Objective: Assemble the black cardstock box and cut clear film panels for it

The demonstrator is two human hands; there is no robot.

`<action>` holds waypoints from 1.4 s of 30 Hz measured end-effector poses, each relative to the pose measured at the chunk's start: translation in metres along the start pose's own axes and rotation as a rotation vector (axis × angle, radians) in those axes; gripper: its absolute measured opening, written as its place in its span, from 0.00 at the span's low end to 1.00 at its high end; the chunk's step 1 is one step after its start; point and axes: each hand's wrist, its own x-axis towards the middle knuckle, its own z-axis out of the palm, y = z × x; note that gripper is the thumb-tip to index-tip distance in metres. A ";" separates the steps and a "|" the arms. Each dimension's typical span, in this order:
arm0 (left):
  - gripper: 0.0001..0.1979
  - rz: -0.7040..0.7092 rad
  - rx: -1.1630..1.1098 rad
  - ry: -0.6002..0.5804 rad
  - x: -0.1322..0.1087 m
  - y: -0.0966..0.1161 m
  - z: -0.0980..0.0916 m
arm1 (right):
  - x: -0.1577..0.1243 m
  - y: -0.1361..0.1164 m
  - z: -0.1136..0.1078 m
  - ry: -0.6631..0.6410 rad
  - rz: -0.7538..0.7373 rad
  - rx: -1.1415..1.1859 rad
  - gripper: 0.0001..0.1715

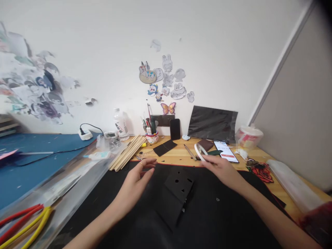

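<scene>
My right hand [220,167] reaches toward the back of the desk and grips a white tape roll [200,151] at its fingertips. My left hand [138,176] hovers over the black mat [228,214] with fingers stretched out and apart, holding nothing. Between the hands lies a black card piece [178,185] with small cut-out holes, resting on a larger black sheet [166,207].
A bundle of wooden sticks [127,154] lies left of the hands. A pen cup [152,137], water bottle [120,124], black phone [175,129], lit phone [226,151], pencil [190,152], red flower piece [263,172] and plastic tub [249,136] stand behind. Red and yellow tubes [24,221] lie lower left.
</scene>
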 end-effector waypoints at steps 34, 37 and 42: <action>0.39 -0.053 -0.341 -0.291 0.050 -0.037 0.057 | -0.005 0.017 0.090 0.116 0.222 0.637 0.39; 0.36 -0.044 -0.328 -0.222 0.048 -0.045 0.058 | -0.011 0.017 0.092 0.167 0.269 0.576 0.40; 0.28 -0.004 -0.310 -0.087 0.046 -0.050 0.056 | -0.015 0.011 0.091 0.138 0.276 0.612 0.33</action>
